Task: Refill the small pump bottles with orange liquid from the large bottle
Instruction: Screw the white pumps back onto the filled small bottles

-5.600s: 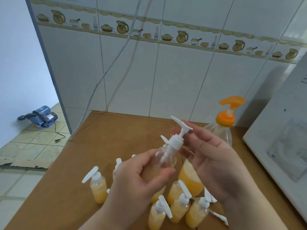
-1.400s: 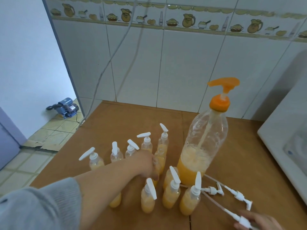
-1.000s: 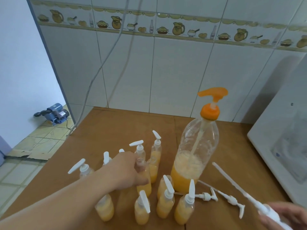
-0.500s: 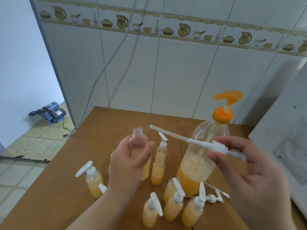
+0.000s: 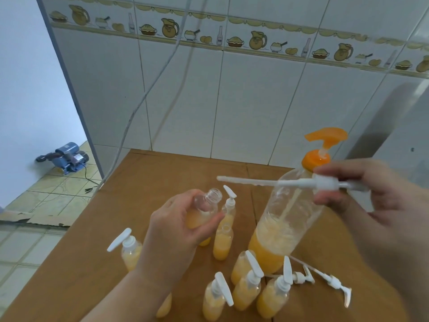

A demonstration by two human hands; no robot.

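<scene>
I was capping: left hand (image 5: 178, 231) gripped the open small bottle (image 5: 204, 211), right hand (image 5: 362, 194) pinched the pump (image 5: 322, 183) (tube must enter neck).

tile border (image 5: 219, 39): small painted bottles carry marks too blurred to read
water pump (image 5: 69, 156): label plate visible, its print unreadable
small pump bottles (image 5: 246, 291): no readable text
large bottle (image 5: 287, 219): no readable text
</scene>
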